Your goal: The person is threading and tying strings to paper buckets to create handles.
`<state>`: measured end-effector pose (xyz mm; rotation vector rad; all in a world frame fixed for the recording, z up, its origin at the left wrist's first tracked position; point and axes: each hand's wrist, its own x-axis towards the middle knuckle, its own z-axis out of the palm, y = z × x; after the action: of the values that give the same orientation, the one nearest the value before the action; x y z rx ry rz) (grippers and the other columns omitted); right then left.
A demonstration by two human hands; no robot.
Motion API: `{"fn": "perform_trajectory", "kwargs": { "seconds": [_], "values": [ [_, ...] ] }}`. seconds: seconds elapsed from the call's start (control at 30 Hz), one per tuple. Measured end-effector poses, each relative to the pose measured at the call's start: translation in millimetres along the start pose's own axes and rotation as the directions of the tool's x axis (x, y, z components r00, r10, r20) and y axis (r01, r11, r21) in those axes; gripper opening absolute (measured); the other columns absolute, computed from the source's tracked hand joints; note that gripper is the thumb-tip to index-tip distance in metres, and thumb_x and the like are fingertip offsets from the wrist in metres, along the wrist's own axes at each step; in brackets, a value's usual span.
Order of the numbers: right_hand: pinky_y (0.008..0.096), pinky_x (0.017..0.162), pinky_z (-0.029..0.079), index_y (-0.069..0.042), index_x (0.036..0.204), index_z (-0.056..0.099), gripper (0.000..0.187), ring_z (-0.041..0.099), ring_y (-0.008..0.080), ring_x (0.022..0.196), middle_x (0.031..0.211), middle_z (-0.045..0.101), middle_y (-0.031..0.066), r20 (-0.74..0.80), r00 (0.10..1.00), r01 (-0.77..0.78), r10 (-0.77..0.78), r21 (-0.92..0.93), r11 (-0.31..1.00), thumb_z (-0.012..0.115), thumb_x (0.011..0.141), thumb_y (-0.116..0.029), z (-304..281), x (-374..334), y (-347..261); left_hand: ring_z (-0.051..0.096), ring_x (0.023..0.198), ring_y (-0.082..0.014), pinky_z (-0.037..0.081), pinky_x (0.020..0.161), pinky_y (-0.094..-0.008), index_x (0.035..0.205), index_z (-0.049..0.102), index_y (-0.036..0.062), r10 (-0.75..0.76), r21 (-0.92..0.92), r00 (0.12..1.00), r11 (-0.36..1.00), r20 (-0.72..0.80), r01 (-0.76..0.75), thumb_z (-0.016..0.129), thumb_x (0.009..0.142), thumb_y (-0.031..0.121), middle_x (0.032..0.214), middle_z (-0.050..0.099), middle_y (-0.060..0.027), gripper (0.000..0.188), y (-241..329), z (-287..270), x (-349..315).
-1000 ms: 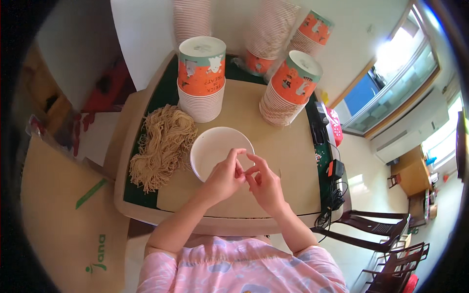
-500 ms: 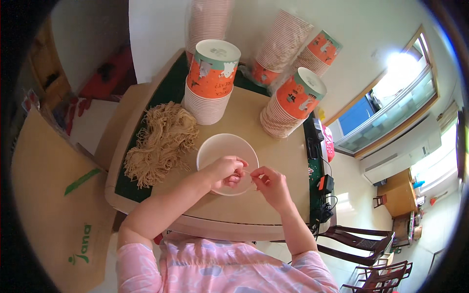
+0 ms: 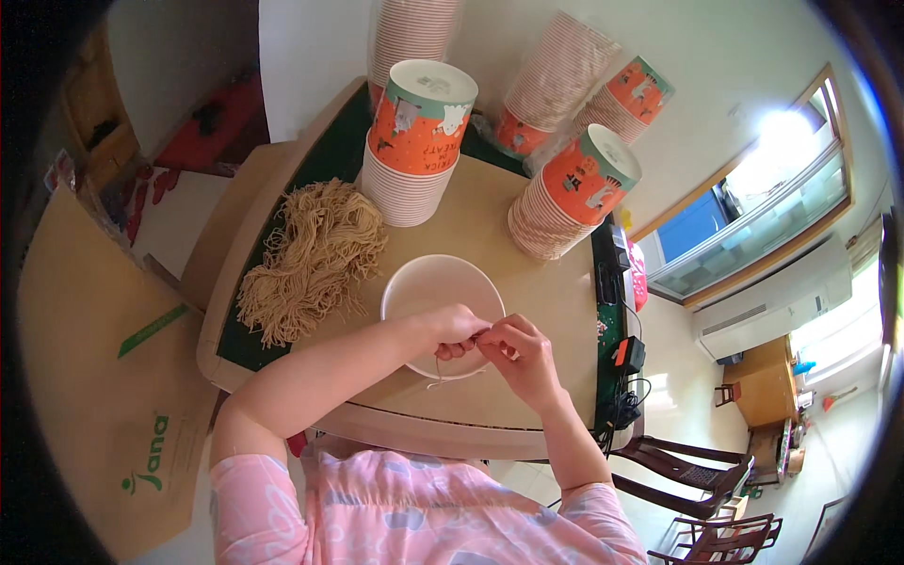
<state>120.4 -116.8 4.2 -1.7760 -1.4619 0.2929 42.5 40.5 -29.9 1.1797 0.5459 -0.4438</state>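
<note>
A white paper bucket (image 3: 414, 292) stands in front of me on the table, its open mouth facing up. Over its near rim my left hand (image 3: 457, 328) is curled, pinching a thin beige string (image 3: 436, 372) whose loose end dangles down the bucket's near side. My right hand (image 3: 518, 350) meets it fingertip to fingertip, closed on the same string; the exact spot between the fingers is hidden. Left of the bucket lies a tangled heap of beige strings (image 3: 320, 254).
Behind the bucket stand upside-down stacks of orange and green printed paper buckets, one at left (image 3: 419, 141) and one at right (image 3: 576, 193). Plastic-wrapped stacks (image 3: 556, 71) lean at the wall. Black adapters with cables (image 3: 629, 356) line the right table edge. A large cardboard box (image 3: 104, 377) is at left.
My hands have come together; the right has moved in to touch the left. A string end now hangs below my left hand. The whole view has shifted slightly.
</note>
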Motion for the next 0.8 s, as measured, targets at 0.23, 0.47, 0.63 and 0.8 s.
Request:
{"fn": "perform_trajectory", "kwargs": {
  "seconds": [0.23,0.47,0.63,0.8],
  "values": [
    [0.0334,0.071,0.049,-0.006,0.084,0.068,0.014,0.058,0.0226,0.083,0.090,0.059,0.0067,-0.027,0.993,0.109,-0.113,-0.127,0.986,0.073,0.073,0.000,4,-8,11,0.035,0.045,-0.0082,0.026,0.040,-0.0245,0.075,0.059,0.0075,0.069,0.074,0.996,0.995,-0.056,-0.065,0.057,0.092,0.020,0.059,0.041,0.0028,0.021,-6,2,4],
    [0.0322,0.072,0.049,-0.007,0.086,0.067,0.014,0.060,0.0234,0.084,0.092,0.061,0.0081,-0.169,0.983,0.068,-0.076,-0.048,0.997,0.072,0.075,0.000,9,-15,12,0.037,0.047,-0.0068,0.027,0.042,-0.0228,0.090,0.063,0.0058,0.152,-0.091,0.984,0.983,-0.092,-0.161,0.063,0.088,0.016,0.062,0.045,0.0031,0.011,-5,5,-4],
    [0.0284,0.073,0.050,-0.003,0.090,0.065,0.009,0.062,0.0163,0.082,0.090,0.064,0.0061,-0.249,0.944,-0.151,0.218,0.264,0.953,0.068,0.082,0.001,26,-26,28,0.036,0.050,-0.0044,0.027,0.044,-0.0206,0.090,0.062,0.0080,0.188,-0.209,0.975,0.955,-0.117,-0.210,0.063,0.088,0.018,0.064,0.044,0.0060,0.010,-9,13,-18],
    [0.0219,0.073,0.049,0.003,0.094,0.061,0.007,0.060,0.0092,0.082,0.091,0.065,0.0053,-0.147,0.877,-0.234,0.458,0.701,0.673,0.060,0.088,0.005,30,-30,23,0.036,0.052,-0.0024,0.027,0.044,-0.0187,0.091,0.060,0.0076,0.198,-0.292,0.978,0.933,-0.067,-0.209,0.063,0.088,0.018,0.064,0.044,0.0073,0.011,-15,16,-31]
  ]
}}
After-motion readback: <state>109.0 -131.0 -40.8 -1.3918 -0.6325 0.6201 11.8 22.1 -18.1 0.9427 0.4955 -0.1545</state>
